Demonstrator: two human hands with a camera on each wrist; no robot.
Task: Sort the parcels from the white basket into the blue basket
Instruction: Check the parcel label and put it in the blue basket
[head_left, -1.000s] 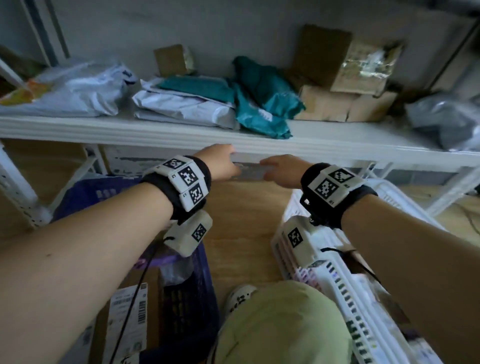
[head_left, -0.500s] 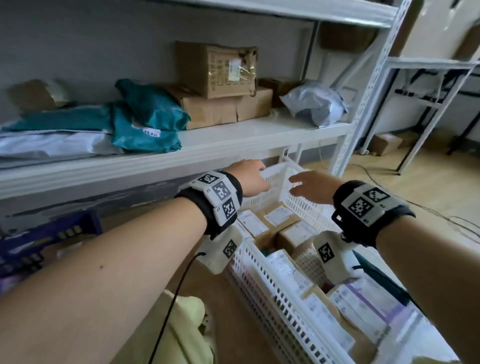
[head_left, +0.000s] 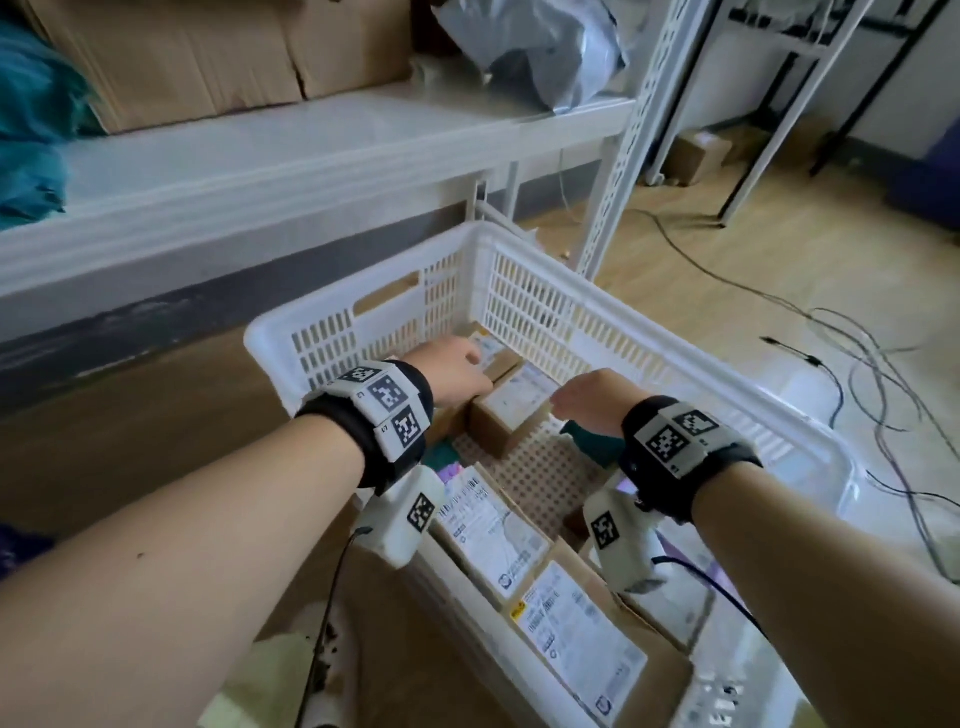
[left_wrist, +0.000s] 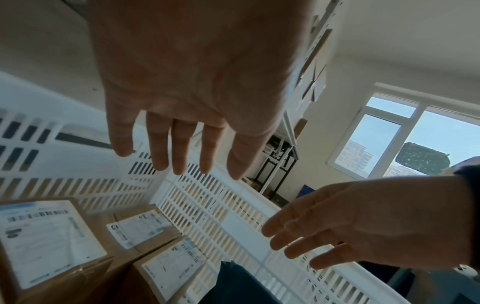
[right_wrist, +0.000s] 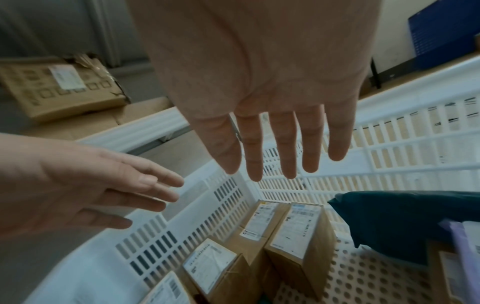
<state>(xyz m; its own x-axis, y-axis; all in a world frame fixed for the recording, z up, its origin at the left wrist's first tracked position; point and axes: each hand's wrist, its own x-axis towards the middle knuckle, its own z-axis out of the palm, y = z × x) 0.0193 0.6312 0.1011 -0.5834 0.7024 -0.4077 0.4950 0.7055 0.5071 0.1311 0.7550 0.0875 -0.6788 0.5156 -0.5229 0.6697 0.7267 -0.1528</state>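
Both hands now reach lower than before, into the white basket (head_left: 675, 358). Left hand (head_left: 452, 371) and right hand (head_left: 589, 402) hover with fingers straight and apart above the brown parcels (head_left: 511, 410), holding nothing.

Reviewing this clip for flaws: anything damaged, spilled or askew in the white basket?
Nothing stands out. Labelled cardboard parcels sit intact in the white basket, beside a teal mailer. Left hand and right hand hover open above them.
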